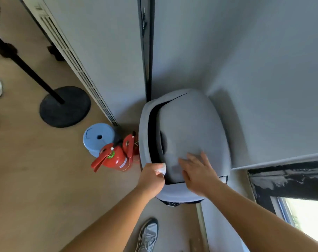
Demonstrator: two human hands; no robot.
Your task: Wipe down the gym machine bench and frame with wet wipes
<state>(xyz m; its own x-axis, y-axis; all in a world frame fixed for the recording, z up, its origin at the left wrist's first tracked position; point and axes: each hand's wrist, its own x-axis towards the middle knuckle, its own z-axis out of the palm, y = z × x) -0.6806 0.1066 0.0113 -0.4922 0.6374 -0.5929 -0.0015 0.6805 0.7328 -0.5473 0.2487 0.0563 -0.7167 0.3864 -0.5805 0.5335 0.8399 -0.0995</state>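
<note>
Left hand: the left hand (151,176) is curled tight round a crumpled white wet wipe (162,168), which pokes out past the knuckles at the hand's 1 o'clock.
Wet wipe: it sits at the near end of the bin's dark slot, at or just over the rim (whether it touches, I cannot tell).
Right hand: the right hand (198,174) lies flat on the lid flap (189,128), fingers straight and spread, pointing toward 11 o'clock, grasping nothing.
Bin: the grey bin (143,135) stands in the wall corner at mid-view, with its flap tilted so that a black gap shows along its 9 o'clock side.
Fire extinguishers: two red fire extinguishers (116,158) stand on the floor just beside the bin, at its 9 o'clock.
Blue tub: a pale blue tub (98,137) with a hole in its top is behind them, at their 10 o'clock.
Stand: a round black stand base (65,106) with its pole is at 10 o'clock of the view.
Shoe: a grey trainer (148,233) is on the floor at 6 o'clock.
Window: a window (307,217) is at 4 o'clock.
</note>
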